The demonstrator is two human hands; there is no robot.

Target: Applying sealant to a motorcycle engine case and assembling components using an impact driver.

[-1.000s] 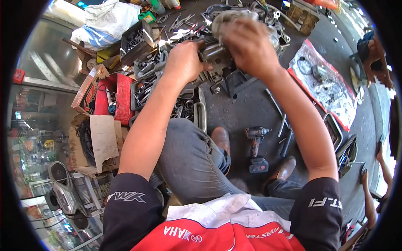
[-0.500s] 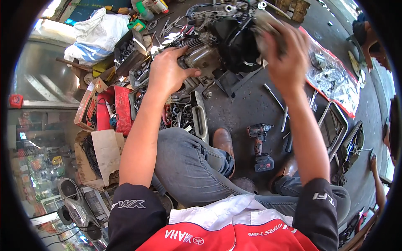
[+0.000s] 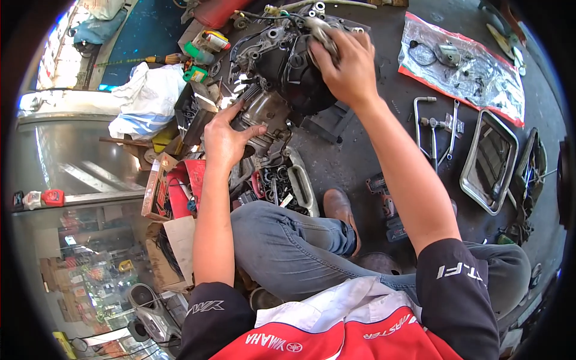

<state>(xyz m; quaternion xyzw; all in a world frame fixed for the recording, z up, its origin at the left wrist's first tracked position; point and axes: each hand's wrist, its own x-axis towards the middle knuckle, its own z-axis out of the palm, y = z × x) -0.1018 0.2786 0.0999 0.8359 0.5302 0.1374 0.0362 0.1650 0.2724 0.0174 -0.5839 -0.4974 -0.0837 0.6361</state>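
Out in front, low by the floor (image 3: pixel 345 157), is the engine (image 3: pixel 291 75). The left hand (image 3: pixel 224 139) grips its silver end (image 3: pixel 268 111), thumb spread wide, maybe to keep it still. The right hand (image 3: pixel 350 66) holds a rag (image 3: pixel 323 36) bunched up by the black cover (image 3: pixel 309 87).

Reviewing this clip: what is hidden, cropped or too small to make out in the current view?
Head view, all:
Cloth: partly covered by the right hand.
Engine: its contact with the left palm is hidden by the left hand.
Cordless power tool: partly behind the right forearm.
Red object: cut off by the upper edge.
Small metal parts: too small to tell apart.
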